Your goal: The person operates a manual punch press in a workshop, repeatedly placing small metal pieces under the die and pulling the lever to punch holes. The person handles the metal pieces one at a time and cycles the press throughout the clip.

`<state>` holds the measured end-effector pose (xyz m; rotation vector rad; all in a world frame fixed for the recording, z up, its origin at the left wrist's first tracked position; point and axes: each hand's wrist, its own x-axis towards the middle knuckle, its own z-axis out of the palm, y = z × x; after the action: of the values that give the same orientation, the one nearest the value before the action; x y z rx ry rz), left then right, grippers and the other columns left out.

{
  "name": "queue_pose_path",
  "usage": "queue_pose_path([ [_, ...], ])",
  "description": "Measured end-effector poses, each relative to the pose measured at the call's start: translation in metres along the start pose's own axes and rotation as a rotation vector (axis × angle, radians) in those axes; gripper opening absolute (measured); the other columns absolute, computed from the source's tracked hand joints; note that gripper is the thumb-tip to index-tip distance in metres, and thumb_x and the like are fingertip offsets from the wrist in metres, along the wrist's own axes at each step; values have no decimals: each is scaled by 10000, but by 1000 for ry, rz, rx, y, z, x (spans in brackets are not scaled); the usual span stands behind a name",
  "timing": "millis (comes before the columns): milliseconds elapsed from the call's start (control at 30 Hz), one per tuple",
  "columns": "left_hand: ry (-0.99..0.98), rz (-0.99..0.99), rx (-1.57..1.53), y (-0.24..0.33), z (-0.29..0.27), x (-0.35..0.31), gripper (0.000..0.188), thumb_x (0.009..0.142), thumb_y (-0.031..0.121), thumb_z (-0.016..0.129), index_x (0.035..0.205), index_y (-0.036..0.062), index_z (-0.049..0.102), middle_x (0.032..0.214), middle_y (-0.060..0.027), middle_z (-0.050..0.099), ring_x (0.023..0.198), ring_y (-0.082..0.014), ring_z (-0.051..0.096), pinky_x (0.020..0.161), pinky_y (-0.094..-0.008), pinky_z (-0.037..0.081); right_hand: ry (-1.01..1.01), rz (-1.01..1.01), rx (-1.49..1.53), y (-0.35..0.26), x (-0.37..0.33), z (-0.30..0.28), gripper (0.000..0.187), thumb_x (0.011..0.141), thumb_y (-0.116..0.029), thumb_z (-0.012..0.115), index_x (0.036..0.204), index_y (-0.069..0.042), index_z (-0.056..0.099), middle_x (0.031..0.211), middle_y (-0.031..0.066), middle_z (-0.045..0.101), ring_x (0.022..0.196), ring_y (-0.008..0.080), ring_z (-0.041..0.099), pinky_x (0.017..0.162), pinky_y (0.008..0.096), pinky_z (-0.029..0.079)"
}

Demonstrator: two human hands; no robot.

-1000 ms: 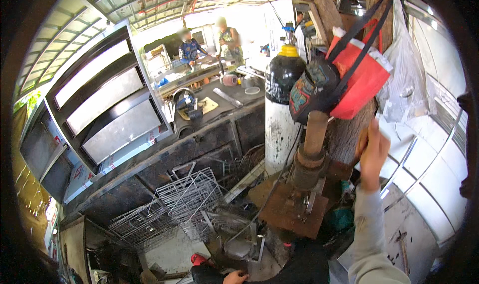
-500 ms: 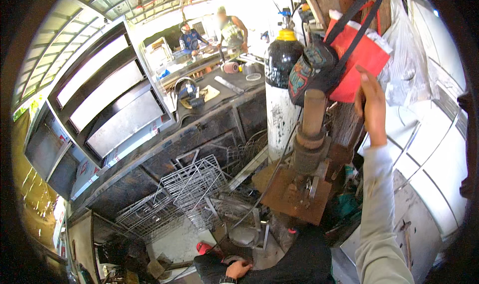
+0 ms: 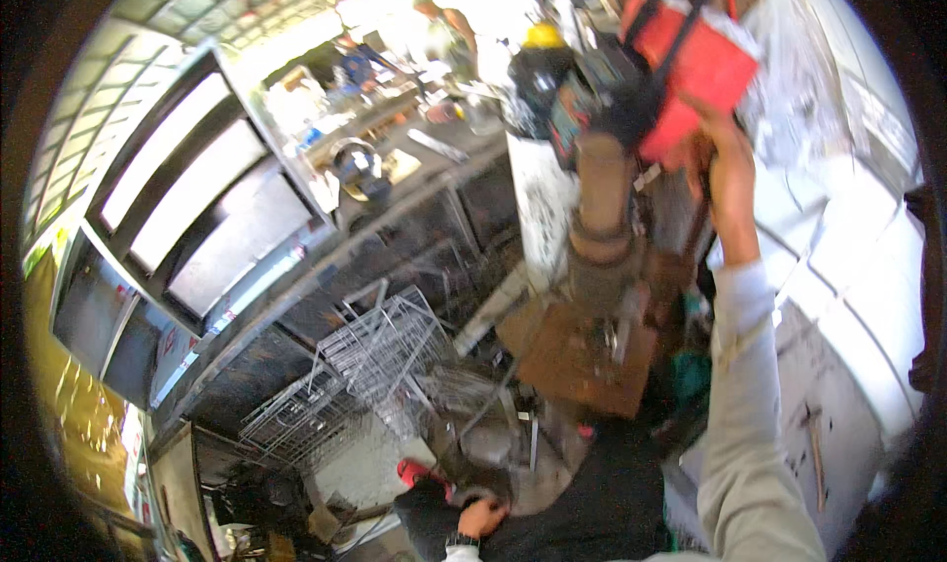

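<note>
So my right hand (image 3: 725,162) is up at the lower right part of a red, flat-sided bag with a whitish top edge (image 3: 695,64), far side of the scene and right of centre. Progress-wise I'd call it reach made, nothing more: the bag is up there with black straps running across it, and I see nothing lifted away. Those fingers look partly bent, index pointing up, but it's too blurry to tell if they're touching or pinching anything. My left hand (image 3: 481,516) rests on my leg, near side, fingers loosely curled; can't tell if anything's under them. Room-wise it's tight on the left: a thick, upright brown post (image 3: 604,182) is just beside the bag, with a white-bodied gas cylinder with a yellow collar (image 3: 541,202) past it, and a rusty flat steel plate (image 3: 587,360) sticks its corners out below. Right looks roomier, bounded by a crinkly clear plastic bag (image 3: 804,93) and big white panels (image 3: 848,231).
</note>
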<state>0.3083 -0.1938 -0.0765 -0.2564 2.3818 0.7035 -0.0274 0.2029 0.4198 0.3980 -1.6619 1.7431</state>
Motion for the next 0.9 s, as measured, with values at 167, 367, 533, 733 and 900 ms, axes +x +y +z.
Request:
queue_pose_path([
  [167, 89, 142, -176, 23, 3, 6, 434, 899, 401, 647, 1147, 49, 695, 1144, -200, 690, 1095, -377, 645, 926, -450, 505, -220, -269, -317, 7, -81, -13, 387, 990, -268, 418, 1116, -39, 702, 646, 87, 639, 495, 148, 516, 495, 303, 402],
  [367, 138, -64, -196, 18, -4, -30, 450, 892, 423, 660, 1182, 80, 694, 1127, -158, 712, 1074, -329, 669, 920, -398, 512, -66, -343, -252, 29, -20, -9, 397, 1054, -317, 462, 1026, 4, 695, 652, 31, 633, 587, 142, 574, 551, 307, 423],
  [533, 139, -102, -160, 28, -6, -29, 424, 896, 397, 656, 1164, 70, 698, 1108, -156, 716, 1046, -315, 679, 892, -399, 519, 189, -451, -810, 179, 99, -59, 403, 998, -383, 530, 982, -20, 704, 812, 111, 716, 737, 281, 684, 669, 371, 500],
  [733, 283, 32, -149, 54, -1, -7, 379, 885, 339, 676, 1090, 21, 702, 1025, -174, 711, 967, -335, 676, 847, -406, 521, -144, 240, -804, 360, -64, -145, 560, 1015, -491, 415, 806, -37, 667, 760, 86, 689, 668, 199, 611, 618, 320, 454],
  [900, 482, 334, -362, 152, -43, 47, 292, 872, 230, 689, 1048, -3, 689, 979, -171, 681, 924, -354, 652, 824, -416, 513, -275, 950, -261, 279, -301, -113, 720, 1029, -581, 319, 660, -51, 637, 717, 66, 666, 610, 131, 550, 575, 278, 415],
])
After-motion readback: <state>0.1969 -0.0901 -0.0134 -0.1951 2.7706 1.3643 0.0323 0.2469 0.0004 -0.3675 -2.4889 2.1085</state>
